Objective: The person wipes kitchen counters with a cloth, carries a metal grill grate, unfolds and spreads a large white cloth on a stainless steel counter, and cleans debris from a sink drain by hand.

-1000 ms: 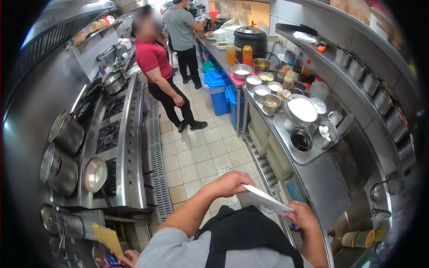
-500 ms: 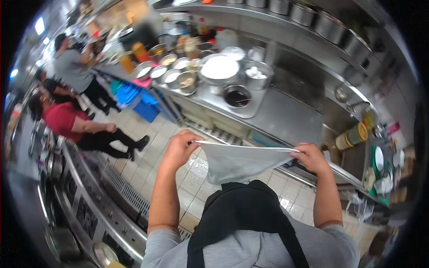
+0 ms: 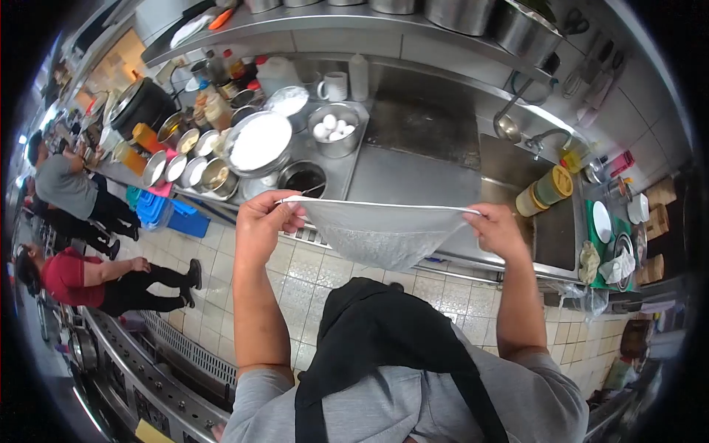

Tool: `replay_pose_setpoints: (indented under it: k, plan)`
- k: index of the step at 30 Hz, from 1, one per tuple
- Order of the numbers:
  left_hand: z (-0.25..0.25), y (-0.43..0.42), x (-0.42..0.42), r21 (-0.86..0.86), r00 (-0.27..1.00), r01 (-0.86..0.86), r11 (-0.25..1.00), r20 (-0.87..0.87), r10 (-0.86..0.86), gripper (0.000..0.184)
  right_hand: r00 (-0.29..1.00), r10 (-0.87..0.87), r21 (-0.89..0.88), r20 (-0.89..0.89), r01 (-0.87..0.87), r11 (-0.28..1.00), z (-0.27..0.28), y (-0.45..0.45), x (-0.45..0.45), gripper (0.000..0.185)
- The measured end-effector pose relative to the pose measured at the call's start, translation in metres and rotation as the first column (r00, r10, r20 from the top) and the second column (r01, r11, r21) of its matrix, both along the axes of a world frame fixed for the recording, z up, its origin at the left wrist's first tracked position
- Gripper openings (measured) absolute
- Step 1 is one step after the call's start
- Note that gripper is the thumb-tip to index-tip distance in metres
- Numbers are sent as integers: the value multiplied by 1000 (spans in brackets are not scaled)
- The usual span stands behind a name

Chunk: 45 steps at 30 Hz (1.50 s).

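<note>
A thin, whitish, partly see-through cloth (image 3: 384, 235) with a hemmed top edge is stretched level in front of my chest, its lower part sagging in a curve. At one upper corner my left hand (image 3: 264, 225) pinches the hem between thumb and fingers. My right hand (image 3: 499, 230) grips the opposite end the same way. Just beyond the cloth, on the steel counter, stands a pot of dark liquid (image 3: 303, 179). Behind it are a large bowl heaped with white powder (image 3: 260, 144) and a metal pot of eggs (image 3: 334, 131).
The steel counter (image 3: 413, 184) runs across ahead, with a sink (image 3: 550, 236) and yellow-lidded containers (image 3: 554, 186) at right. A ladle (image 3: 507, 127) hangs above the sink. A shelf of pots (image 3: 461, 13) overhangs the back. At left, a person in red (image 3: 74, 279) stands near the stove (image 3: 129, 376).
My view has swung right and the counter appears nearer. The cloth is still held between both hands, now higher in view and over the counter's front edge, its lower part fuller.
</note>
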State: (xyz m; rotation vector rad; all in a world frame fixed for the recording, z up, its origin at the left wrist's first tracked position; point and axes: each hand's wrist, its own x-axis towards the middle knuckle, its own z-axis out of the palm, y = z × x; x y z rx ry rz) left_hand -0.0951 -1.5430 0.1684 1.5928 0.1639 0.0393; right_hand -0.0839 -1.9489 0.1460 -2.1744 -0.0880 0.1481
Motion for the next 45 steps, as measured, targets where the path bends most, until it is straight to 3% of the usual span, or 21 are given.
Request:
replay_pose_setpoints:
  k: [2,3,4,6,9,12,16,22,28,32,33,34,35,36,38,39,45]
  plan:
    - [-7,-15,26,-54,1000,1,999,-29,-3,17,956,-137,180,-259,187,966,-8,-2,17,20]
    - [-9,-22,40,-133,999,-31,991,5,32,18,958,-131,294,-255,206,934,-8,-3,25,20]
    - [-10,-29,53,-214,997,-61,975,39,71,19,955,-140,290,-262,216,932,-10,-4,34,20]
    - [-11,-37,82,-240,997,-43,970,45,56,21,946,-209,469,-249,307,828,-13,-7,55,22]
    - [-14,-51,131,-302,992,-37,952,105,72,24,936,-280,596,-214,352,722,-15,-3,90,25]
    - [-15,-65,180,-363,991,-33,931,106,77,22,915,-348,684,-206,389,617,-22,1,128,28]
    - [-33,-75,251,-384,993,80,920,111,-40,27,870,-460,714,-178,436,548,-33,1,181,29]
    - [-65,-102,342,-397,991,134,908,64,-118,31,804,-563,674,-192,525,520,-66,-11,262,30]
    - [-109,-133,410,-165,993,88,982,-58,-99,44,769,-596,611,-233,592,526,-113,-25,339,30]
    - [-168,-148,457,17,999,46,999,-4,-46,39,786,-569,626,-242,574,527,-141,-34,377,29]
    - [-187,-145,470,316,987,48,947,130,-93,30,778,-566,625,-273,590,511,-152,-36,387,28]
    - [-206,-146,482,583,955,3,812,240,-176,25,769,-563,621,-303,608,495,-160,-40,395,28]
    - [-221,-151,487,584,932,-115,804,344,-117,25,818,-444,766,-366,536,355,-162,-48,399,27]
    - [-233,-155,493,584,931,-116,804,346,-116,25,819,-444,768,-364,534,355,-169,-46,403,27]
    - [-246,-164,501,752,927,-257,606,368,-64,28,767,-620,619,-165,570,541,-188,-40,413,33]
    - [-196,-172,477,448,999,15,894,36,-35,33,761,-642,550,-98,579,602,-193,-43,419,34]
    - [-216,-182,496,679,993,-19,734,100,-66,35,794,-565,110,225,556,824,-209,-59,430,35]
